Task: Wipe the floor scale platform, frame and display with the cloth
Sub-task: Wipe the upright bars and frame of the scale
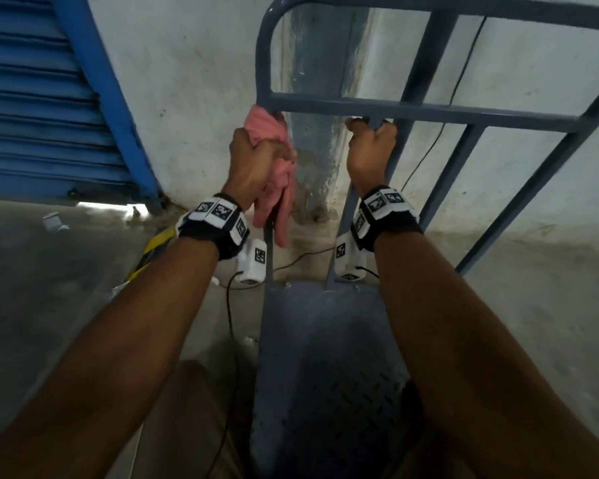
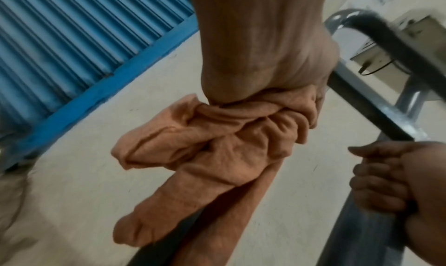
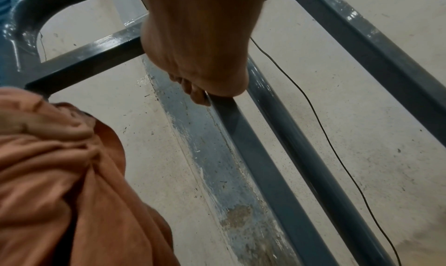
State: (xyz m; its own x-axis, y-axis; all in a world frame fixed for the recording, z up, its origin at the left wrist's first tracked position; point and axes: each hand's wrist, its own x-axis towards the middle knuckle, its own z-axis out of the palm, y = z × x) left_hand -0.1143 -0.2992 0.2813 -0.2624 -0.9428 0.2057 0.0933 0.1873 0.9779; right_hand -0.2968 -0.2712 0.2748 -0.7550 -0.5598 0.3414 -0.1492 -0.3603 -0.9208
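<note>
The grey-blue scale frame [image 1: 464, 110] rises from the checker-plate platform [image 1: 325, 357] against the wall. My left hand [image 1: 256, 157] grips the pink cloth [image 1: 279, 198] bunched round the frame's left upright, just under the crossbar. The left wrist view shows the cloth [image 2: 217, 151] squeezed in the left hand [image 2: 265, 60], its loose end hanging down the post. My right hand [image 1: 370, 146] holds an inner vertical bar below the crossbar; the right wrist view shows the right hand [image 3: 200, 50] curled round that bar [image 3: 265, 155]. A metal box with a cable [image 2: 395, 46] sits by the frame's top.
A blue roller shutter [image 1: 42, 98] stands at the left. The stained white wall [image 1: 204, 81] lies right behind the frame. A thin black cable [image 1: 230, 323] runs over the concrete floor beside the platform, and another cable [image 3: 337, 146] hangs down the wall. A yellow-black object [image 1: 153, 250] lies left.
</note>
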